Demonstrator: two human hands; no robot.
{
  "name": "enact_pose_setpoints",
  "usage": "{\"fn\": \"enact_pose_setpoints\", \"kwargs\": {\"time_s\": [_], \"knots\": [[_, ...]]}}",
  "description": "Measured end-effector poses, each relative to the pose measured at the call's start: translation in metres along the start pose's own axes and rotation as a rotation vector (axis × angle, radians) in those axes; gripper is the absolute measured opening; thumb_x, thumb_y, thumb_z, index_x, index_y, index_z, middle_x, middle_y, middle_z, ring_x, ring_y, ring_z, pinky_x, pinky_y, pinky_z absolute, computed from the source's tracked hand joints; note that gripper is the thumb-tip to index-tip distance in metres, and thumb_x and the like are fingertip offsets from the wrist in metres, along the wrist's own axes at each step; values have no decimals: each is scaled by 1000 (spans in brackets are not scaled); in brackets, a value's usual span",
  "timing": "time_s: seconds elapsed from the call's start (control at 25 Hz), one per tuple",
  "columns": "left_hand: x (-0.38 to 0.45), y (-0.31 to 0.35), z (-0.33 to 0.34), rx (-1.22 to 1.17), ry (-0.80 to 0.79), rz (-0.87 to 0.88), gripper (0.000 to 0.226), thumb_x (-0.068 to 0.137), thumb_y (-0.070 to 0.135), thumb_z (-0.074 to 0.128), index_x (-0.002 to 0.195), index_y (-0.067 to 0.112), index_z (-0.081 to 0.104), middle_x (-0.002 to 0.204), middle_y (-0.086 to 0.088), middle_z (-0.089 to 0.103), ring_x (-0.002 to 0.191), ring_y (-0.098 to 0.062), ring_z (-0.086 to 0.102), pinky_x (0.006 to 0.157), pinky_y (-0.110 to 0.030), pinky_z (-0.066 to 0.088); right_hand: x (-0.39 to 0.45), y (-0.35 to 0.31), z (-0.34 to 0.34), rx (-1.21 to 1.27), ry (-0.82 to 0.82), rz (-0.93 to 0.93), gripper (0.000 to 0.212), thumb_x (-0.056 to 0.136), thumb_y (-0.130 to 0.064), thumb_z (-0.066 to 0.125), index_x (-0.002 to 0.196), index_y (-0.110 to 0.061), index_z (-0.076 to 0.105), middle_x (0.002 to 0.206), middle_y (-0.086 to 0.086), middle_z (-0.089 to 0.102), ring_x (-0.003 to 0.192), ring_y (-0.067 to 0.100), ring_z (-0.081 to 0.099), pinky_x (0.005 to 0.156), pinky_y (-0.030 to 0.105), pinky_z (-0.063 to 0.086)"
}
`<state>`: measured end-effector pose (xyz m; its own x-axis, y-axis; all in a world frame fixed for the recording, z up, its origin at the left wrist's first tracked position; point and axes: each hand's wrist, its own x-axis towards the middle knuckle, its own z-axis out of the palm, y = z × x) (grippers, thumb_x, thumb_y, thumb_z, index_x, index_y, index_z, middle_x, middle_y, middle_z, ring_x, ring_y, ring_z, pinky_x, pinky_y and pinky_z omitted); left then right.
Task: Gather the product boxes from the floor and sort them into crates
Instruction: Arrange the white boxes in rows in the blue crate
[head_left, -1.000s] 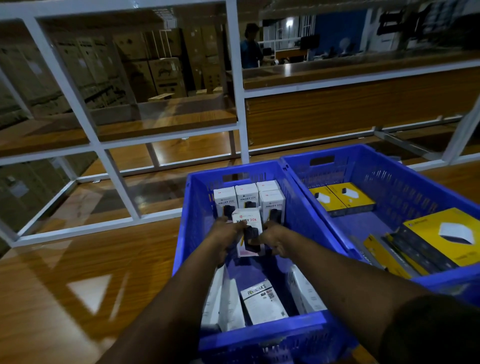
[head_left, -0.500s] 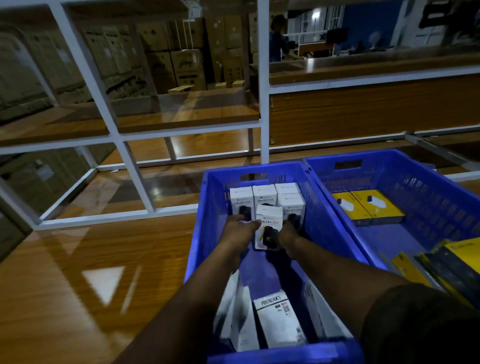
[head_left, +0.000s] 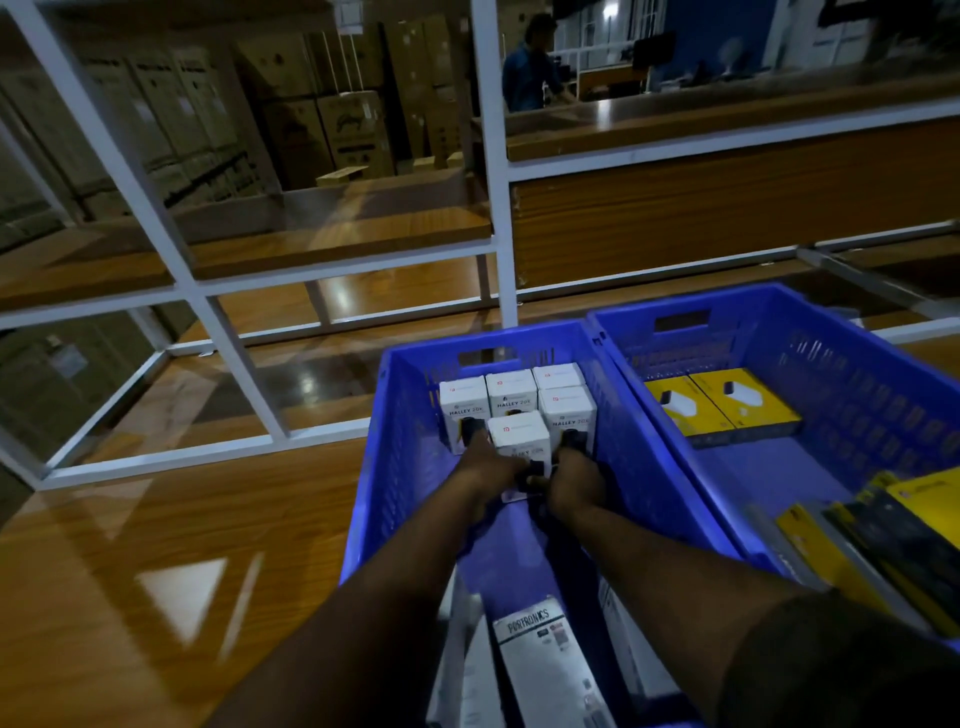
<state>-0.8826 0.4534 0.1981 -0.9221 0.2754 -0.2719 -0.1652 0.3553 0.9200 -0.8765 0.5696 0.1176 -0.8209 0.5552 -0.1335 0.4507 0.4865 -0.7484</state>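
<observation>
Both sets of fingers are wrapped round the same small white box: the left hand grips its left side and the right hand its right side, low down near the base, so the exact finger placement is hidden. The box stands upright inside the left blue crate, touching the row of white boxes packed against the crate's far wall at twelve o'clock. At six o'clock in the same crate, near the person's elbows, more white cartons lie flat or lean. Directly at three o'clock sits a second blue crate, touching the first, with yellow boxes flat on its floor and more yellow and dark packs stacked at its near end. Both crates rest on a glossy wooden floor. A white-framed glass partition rises at twelve o'clock.
</observation>
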Motion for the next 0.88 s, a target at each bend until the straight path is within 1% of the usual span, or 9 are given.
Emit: {"fn": "enact_pose_setpoints", "kwargs": {"time_s": [0.12,0.2,0.32,0.44,0.52,0.6,0.68,0.8,0.88], "knots": [[14,-6,5,24,3,-54,35,87,-11,61,121,-8,57,118,-15,66,80,-18,63,45,-11,48,5,-1,4,-63,8,48,41,80,-33,77,109,-9,61,107,14,70,99,33,66,72,31,47],[17,-5,6,27,2,-65,30,90,-8,60,120,-8,59,117,-21,67,77,-19,61,43,-10,45,8,-4,7,-60,0,136,49,78,-38,78,113,-8,62,113,16,68,105,33,65,78,33,49],[26,-6,9,6,13,-100,21,93,-6,57,113,-2,55,98,-12,62,75,-19,55,39,-7,40,16,-2,11,-26,18,223,55,78,-45,76,114,-6,64,117,18,66,108,33,64,81,36,51],[40,-7,13,-17,22,-110,23,90,-10,57,113,-10,58,106,-24,67,80,-21,57,41,-9,42,21,-3,17,148,44,242,49,77,-41,77,108,-5,65,110,18,68,101,33,66,79,38,52],[44,-6,16,-28,19,-107,24,83,-19,56,106,-12,59,92,-20,67,72,-20,58,41,-10,43,23,-5,22,308,86,231,41,77,-31,78,102,-3,62,105,17,68,93,28,64,82,41,54],[48,-6,17,-70,1,-106,35,77,-23,57,111,-17,59,88,-16,65,67,-17,58,43,-12,46,24,-6,23,392,130,198,36,76,-26,77,97,-3,59,102,15,67,87,21,56,84,42,53],[57,-10,19,-103,3,-109,45,72,-21,61,117,-17,56,97,-19,67,72,-20,63,46,-15,49,26,-5,23,348,112,162,26,80,-24,71,95,-7,59,101,11,65,85,19,52,83,36,51],[74,-23,22,-152,-4,-121,65,65,-9,73,126,-9,50,117,-22,67,99,-31,68,57,-20,55,30,-4,23,288,137,140,18,86,-15,64,100,-3,61,106,15,62,88,19,52,81,32,46],[86,-33,23,-130,1,-119,61,71,-10,73,127,-7,48,120,-23,65,104,-31,67,57,-18,55,34,-4,23,271,153,123,20,85,-14,63,101,-2,60,110,19,61,94,25,58,81,34,46]]}}
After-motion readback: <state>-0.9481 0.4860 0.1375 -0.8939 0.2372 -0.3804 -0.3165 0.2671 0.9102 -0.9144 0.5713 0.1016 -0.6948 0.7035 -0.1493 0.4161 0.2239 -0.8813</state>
